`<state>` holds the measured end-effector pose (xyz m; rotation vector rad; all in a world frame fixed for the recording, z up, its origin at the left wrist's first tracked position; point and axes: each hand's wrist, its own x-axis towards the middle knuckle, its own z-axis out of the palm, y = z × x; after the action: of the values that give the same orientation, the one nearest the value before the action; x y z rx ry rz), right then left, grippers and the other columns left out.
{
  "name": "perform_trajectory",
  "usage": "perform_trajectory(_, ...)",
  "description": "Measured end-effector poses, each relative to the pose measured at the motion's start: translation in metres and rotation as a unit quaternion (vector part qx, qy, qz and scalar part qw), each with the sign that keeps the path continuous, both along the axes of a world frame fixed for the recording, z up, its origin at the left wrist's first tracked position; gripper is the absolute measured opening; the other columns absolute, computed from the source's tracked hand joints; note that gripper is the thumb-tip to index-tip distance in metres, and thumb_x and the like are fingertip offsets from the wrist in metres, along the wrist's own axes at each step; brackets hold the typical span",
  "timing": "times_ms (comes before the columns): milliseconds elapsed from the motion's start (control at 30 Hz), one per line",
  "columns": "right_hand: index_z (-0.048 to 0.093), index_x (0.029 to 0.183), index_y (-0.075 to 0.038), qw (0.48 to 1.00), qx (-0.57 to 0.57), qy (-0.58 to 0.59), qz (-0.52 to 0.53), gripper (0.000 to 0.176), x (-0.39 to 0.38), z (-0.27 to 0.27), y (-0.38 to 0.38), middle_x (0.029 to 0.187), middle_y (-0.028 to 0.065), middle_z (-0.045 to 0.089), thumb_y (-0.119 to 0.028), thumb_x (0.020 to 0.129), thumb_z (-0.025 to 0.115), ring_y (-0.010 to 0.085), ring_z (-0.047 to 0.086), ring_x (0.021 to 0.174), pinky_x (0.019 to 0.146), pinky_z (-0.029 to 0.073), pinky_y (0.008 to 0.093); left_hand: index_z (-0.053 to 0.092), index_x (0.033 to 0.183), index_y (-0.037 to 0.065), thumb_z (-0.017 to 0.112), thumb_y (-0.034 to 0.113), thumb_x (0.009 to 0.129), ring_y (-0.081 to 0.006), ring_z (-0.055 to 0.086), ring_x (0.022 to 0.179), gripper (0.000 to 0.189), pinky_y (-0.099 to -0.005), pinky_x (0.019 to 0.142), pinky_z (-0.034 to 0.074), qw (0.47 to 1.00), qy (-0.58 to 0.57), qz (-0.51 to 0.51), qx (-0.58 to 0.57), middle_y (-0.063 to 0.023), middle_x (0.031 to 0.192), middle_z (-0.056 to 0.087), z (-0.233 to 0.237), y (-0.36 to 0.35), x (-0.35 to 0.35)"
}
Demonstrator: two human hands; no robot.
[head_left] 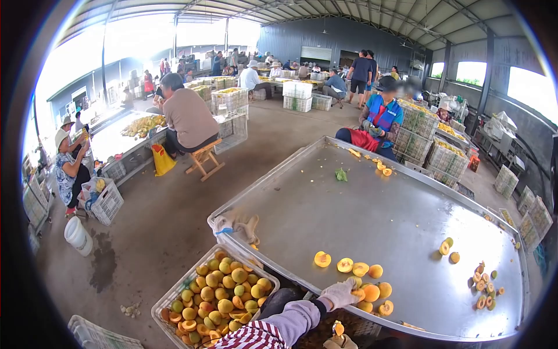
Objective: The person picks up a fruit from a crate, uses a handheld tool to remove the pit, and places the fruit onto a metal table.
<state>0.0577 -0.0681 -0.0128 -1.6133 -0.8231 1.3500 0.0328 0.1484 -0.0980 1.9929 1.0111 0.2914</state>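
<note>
My left hand (340,294), in a pale work glove, reaches over the near edge of the metal table (325,198). Its fingers close on a yellow peach (358,295) at the side of a small cluster. Whole peaches (385,289) and a cut half (386,308) lie just right of it. Several halves, one of them a peach half (322,259), lie cut side up beyond the hand. Low at the bottom edge is my gloved right hand (340,342), mostly cut off by the frame. A small orange and whitish thing sticks up from its fingers, too small to name.
A crate of peaches (221,296) stands left of my arm. A cloth (235,225) lies at the table's left corner. More fruit pieces (481,285) lie at the right. Across the table sits a co-worker (381,119) beside stacked crates (414,134). A white bucket (78,235) stands left.
</note>
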Motion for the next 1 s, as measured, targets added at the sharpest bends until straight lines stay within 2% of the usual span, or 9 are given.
perform_trajectory(67,0.058,0.094,-0.01,0.999,-0.031,0.01,-0.003,0.016,0.004,0.0,-0.004,0.069,-0.0037,0.053,-0.021,0.093,0.07,0.0057,0.046,0.06,0.055,0.038,0.0228,0.048,0.135,0.005,0.074,0.035,0.088,-0.0174,0.065,0.1,0.062,-0.0331,0.086,0.053,0.955,-0.187,0.056,-0.224,-0.006,0.105,0.066,0.014,0.001,-0.009)
perform_trajectory(200,0.059,0.094,-0.01,1.0,-0.018,-0.015,-0.016,0.014,0.013,-0.001,-0.006,0.068,-0.0008,0.055,-0.021,0.093,0.068,0.0085,0.052,0.058,0.054,0.041,0.0248,0.052,0.139,0.009,0.07,0.02,0.093,-0.0101,0.056,0.109,0.05,-0.0312,0.093,0.05,0.83,-0.398,-0.004,-0.39,0.0006,0.111,0.06,0.05,-0.017,-0.038)
perform_trajectory(300,0.06,0.092,-0.01,0.965,0.139,-0.217,-0.04,0.016,0.017,-0.023,0.0,0.066,0.0008,0.056,-0.024,0.093,0.067,0.0106,0.054,0.055,0.051,0.043,0.0255,0.059,0.132,0.01,0.072,0.023,0.09,-0.0165,0.061,0.107,0.046,-0.0355,0.093,0.051,0.917,-0.337,-0.098,-0.19,-0.0039,0.111,0.065,0.081,-0.046,-0.064)
perform_trajectory(333,0.06,0.091,-0.009,0.951,0.153,-0.265,-0.043,0.017,0.017,-0.024,0.0,0.064,0.0015,0.055,-0.025,0.093,0.066,0.0113,0.052,0.051,0.048,0.041,0.0252,0.062,0.126,0.012,0.074,0.026,0.086,-0.0264,0.065,0.107,0.044,-0.0381,0.094,0.05,0.964,-0.214,-0.129,0.091,-0.0118,0.112,0.067,0.095,-0.055,-0.071)
perform_trajectory(367,0.06,0.091,-0.009,0.935,0.162,-0.312,-0.043,0.018,0.015,-0.012,0.005,0.063,0.0021,0.055,-0.026,0.092,0.065,0.012,0.05,0.047,0.044,0.04,0.0249,0.065,0.119,0.012,0.075,0.029,0.084,-0.032,0.064,0.107,0.04,-0.0377,0.094,0.051,0.989,-0.062,-0.079,0.105,-0.0185,0.113,0.067,0.12,-0.062,-0.068)
perform_trajectory(500,0.064,0.096,-0.003,0.984,0.086,-0.144,-0.053,0.025,0.014,0.005,0.0,0.068,0.0128,0.065,-0.023,0.086,0.074,0.0237,0.065,0.057,0.055,0.051,0.0336,0.059,0.12,0.006,0.066,0.023,0.092,-0.029,0.068,0.105,0.033,-0.0369,0.084,0.057,0.898,-0.396,0.138,-0.129,-0.0136,0.117,0.067,0.051,-0.041,-0.072)
perform_trajectory(633,0.064,0.1,-0.002,0.984,0.056,-0.167,-0.014,0.03,0.008,0.042,0.006,0.075,0.0165,0.067,-0.025,0.085,0.075,0.0283,0.07,0.069,0.066,0.054,0.0353,0.05,0.132,0.006,0.063,0.013,0.093,-0.0295,0.067,0.107,0.042,-0.0379,0.091,0.057,0.738,-0.517,0.057,-0.43,-0.0138,0.132,0.058,0.106,-0.064,-0.081)
perform_trajectory(800,0.061,0.097,-0.001,0.966,0.094,-0.24,-0.016,0.029,0.007,0.053,0.01,0.073,0.0163,0.066,-0.023,0.084,0.076,0.0313,0.069,0.063,0.06,0.054,0.0367,0.048,0.135,0.003,0.046,0.055,0.101,-0.0232,0.065,0.103,0.063,-0.0362,0.09,0.055,0.802,-0.489,0.036,-0.343,-0.016,0.122,0.063,0.109,-0.086,-0.077)
perform_trajectory(1000,0.06,0.095,-0.001,0.94,0.167,-0.296,-0.035,0.029,0.007,0.05,0.008,0.07,0.0169,0.065,-0.02,0.083,0.077,0.0342,0.068,0.063,0.054,0.054,0.038,0.051,0.133,0.002,0.046,0.052,0.103,-0.0223,0.064,0.106,0.059,-0.0361,0.093,0.054,0.806,-0.491,0.05,-0.326,-0.0161,0.121,0.063,0.105,-0.103,-0.073)
